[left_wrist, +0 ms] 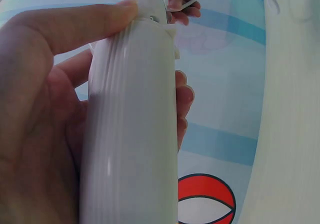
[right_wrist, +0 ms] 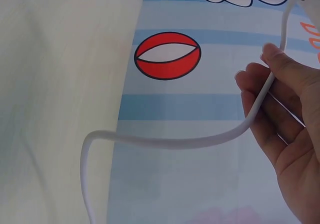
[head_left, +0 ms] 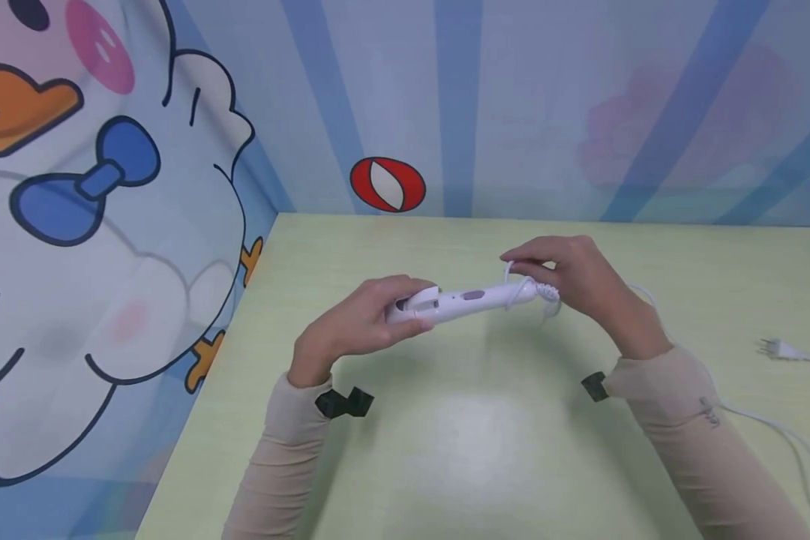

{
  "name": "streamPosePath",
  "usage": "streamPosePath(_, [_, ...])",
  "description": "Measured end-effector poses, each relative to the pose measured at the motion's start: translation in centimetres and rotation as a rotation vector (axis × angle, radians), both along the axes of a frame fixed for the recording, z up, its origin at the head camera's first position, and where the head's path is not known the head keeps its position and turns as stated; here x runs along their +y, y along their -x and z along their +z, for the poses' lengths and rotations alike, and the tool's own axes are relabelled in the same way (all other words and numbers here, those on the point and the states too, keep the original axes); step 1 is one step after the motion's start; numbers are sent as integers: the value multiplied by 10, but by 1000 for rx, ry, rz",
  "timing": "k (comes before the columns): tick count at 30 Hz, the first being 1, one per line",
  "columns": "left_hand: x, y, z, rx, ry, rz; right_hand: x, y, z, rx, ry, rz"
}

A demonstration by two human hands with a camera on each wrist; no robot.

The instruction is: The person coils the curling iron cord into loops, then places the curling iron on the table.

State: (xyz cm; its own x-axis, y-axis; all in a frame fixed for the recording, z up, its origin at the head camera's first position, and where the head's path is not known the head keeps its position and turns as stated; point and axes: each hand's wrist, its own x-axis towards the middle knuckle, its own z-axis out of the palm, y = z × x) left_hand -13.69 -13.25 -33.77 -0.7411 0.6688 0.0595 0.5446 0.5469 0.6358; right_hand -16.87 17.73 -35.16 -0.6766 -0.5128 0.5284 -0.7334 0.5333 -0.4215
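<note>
A white hair iron (head_left: 486,298) with a greyish-purple button lies across my view, held above the table. My left hand (head_left: 361,319) grips its left end, thumb and fingers on opposite sides, beside a raised lever (head_left: 421,298). The left wrist view shows the fine ridges along the iron's body (left_wrist: 132,129). At the other end, a loop of white cord (head_left: 508,276) passes round the handle near the coiled cord guard (head_left: 548,293). My right hand (head_left: 574,274) pinches the cord (right_wrist: 260,96) between thumb and fingers, close by that end.
The cord runs down past my right sleeve (head_left: 688,397) to the right side of the pale table (head_left: 472,465). A white two-pin plug (head_left: 779,348) lies at the right. Printed cloth walls (head_left: 526,112) stand behind and left of the table.
</note>
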Motion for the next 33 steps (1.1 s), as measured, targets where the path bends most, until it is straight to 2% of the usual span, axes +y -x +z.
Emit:
streamPosePath(5, [5, -1, -3, 20, 33, -23, 3, 0, 5, 2, -32, -6])
streamPosePath(15, [12, 0, -7, -40, 141, 3, -5, -12, 20, -42, -163, -34])
streamPosePath(21, [8, 2, -8, -58, 160, 50, -18, -26, 31, 6, -187, -123])
streamPosePath(26, [5, 4, -8, -26, 163, 83, -36, -41, 28, 86, -152, -232])
streamPosePath(29, [5, 4, -8, -10, 169, 101, -47, -48, 25, 83, -110, -306])
streamPosePath(33, [6, 5, -8, 10, 177, 129, -58, -55, 25, 20, -50, -380])
